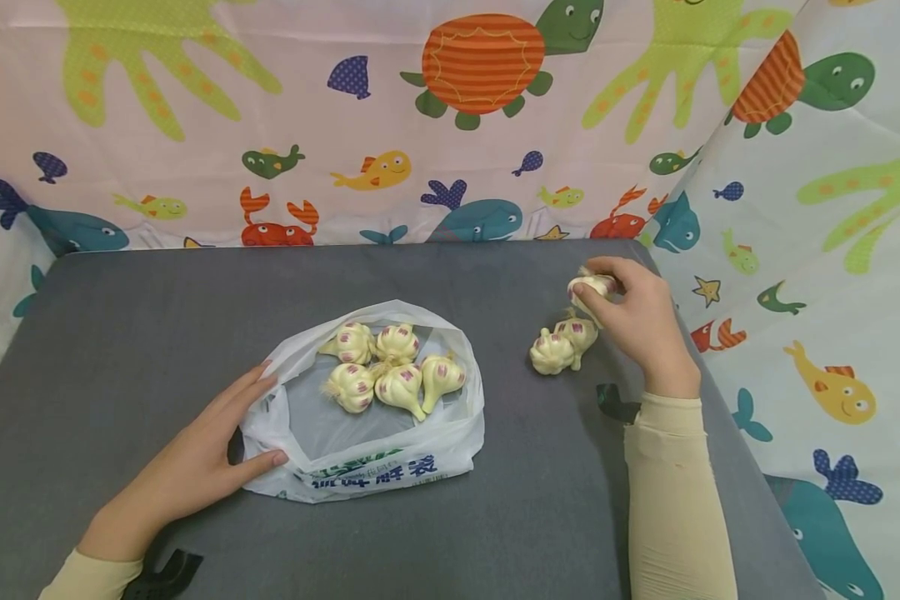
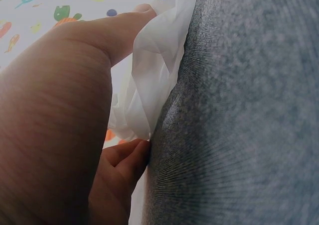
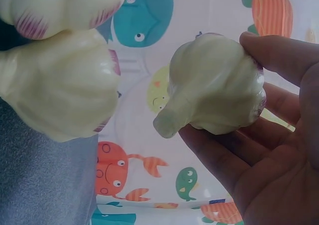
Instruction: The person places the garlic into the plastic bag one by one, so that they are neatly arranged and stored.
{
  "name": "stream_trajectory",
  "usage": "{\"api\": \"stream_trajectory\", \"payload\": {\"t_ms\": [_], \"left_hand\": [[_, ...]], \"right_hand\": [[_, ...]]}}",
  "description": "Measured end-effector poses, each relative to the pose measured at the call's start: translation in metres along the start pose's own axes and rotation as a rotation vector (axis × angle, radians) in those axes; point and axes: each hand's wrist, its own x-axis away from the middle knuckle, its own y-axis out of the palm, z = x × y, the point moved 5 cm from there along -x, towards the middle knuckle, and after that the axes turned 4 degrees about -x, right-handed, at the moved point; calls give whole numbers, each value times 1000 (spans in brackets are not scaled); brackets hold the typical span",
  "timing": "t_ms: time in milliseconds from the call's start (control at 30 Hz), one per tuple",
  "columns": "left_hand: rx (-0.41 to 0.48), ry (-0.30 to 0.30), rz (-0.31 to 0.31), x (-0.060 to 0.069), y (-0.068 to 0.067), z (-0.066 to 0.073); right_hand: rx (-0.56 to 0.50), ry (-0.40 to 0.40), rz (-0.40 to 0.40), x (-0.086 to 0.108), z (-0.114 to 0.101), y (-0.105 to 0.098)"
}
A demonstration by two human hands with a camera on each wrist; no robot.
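A white plastic bag (image 1: 461,425) lies with its mouth spread wide, and several garlic bulbs (image 1: 399,387) sit inside it. My left hand (image 1: 202,446) rests against the bag's left side, thumb near the front and fingers farther back along the edge. Its fingertips touch the plastic low by the table in the left wrist view. Over on the right, my right hand (image 1: 641,321) holds a garlic bulb (image 3: 214,85) between thumb and fingers. Just below that hand, two more garlic bulbs (image 1: 552,353) lie touching each other on the table.
The grey table (image 1: 435,546) carries everything. Behind it and along its right side hangs a cloth (image 1: 307,83) printed with sea animals. A black strap piece (image 1: 615,402) shows by the right wrist, and another black strap piece (image 1: 167,577) by the left wrist.
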Motion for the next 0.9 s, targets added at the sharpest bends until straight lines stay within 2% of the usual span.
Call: {"api": "stream_trajectory", "payload": {"t_ms": [300,900], "left_hand": [[1,-3,-3,0,-2,2],[-2,2,4,1,0,1]], "right_hand": [[-5,-5,-23,1,-9,1],[-16,-32,-57,1,-14,11]]}}
